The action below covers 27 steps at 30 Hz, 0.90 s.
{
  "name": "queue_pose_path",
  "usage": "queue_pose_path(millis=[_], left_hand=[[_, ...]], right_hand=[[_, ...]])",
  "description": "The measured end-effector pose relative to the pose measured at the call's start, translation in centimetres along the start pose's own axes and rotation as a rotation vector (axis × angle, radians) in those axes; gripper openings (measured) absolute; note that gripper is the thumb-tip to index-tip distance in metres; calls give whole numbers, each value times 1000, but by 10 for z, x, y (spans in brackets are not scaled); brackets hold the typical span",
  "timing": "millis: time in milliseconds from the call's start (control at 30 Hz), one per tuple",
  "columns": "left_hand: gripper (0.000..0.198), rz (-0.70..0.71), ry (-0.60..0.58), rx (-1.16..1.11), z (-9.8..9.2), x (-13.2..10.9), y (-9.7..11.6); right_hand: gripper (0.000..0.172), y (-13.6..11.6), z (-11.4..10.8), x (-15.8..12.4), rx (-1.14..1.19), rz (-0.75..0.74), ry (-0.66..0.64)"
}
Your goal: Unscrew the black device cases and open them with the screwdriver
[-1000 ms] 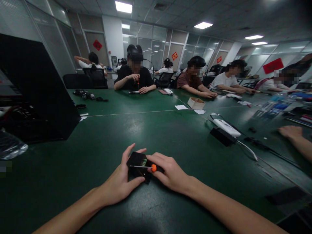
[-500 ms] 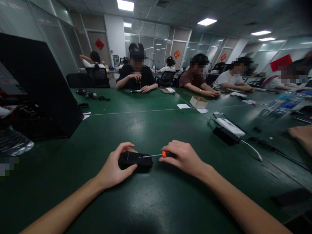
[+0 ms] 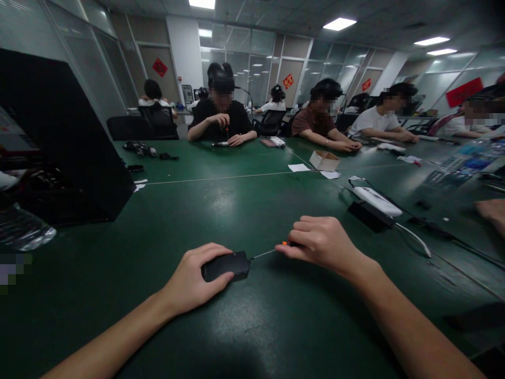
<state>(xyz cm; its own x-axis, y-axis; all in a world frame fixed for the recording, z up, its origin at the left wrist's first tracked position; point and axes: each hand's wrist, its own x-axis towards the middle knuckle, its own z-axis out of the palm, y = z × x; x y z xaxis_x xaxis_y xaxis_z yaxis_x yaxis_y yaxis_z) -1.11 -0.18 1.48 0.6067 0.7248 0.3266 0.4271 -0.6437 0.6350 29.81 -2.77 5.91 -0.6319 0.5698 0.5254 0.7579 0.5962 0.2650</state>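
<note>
A small black rectangular box (image 3: 225, 266) lies on the green table, its far and near sides gripped between the fingers and thumb of my left hand (image 3: 197, 276). My right hand (image 3: 325, 242) is closed round the handle of a screwdriver (image 3: 265, 255), of which a bit of orange shows at the fingers. The thin metal shaft points left, and its tip meets or nearly meets the right end of the box. Most of the handle is hidden in my fist.
A white power strip (image 3: 376, 201) and a black block (image 3: 369, 216) with cables lie to the right. On the left stands a large black case (image 3: 79, 158) beside a plastic bottle (image 3: 27, 231). A small open carton (image 3: 324, 160) sits farther back; several people sit across the table (image 3: 189, 205).
The screwdriver has moved right, its tip going from the box's top face to its right end. My right hand has shifted right and turned; the box lies slightly differently in my left hand.
</note>
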Motion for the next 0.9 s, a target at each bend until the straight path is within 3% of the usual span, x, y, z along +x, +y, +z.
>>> queue_pose_path(millis=[233, 900], left_hand=[[30, 7, -4, 24, 1, -1, 2], [31, 34, -4, 9, 4, -1, -4]], right_hand=[[52, -4, 9, 1, 19, -13, 3], [53, -6, 8, 1, 46, -13, 28]])
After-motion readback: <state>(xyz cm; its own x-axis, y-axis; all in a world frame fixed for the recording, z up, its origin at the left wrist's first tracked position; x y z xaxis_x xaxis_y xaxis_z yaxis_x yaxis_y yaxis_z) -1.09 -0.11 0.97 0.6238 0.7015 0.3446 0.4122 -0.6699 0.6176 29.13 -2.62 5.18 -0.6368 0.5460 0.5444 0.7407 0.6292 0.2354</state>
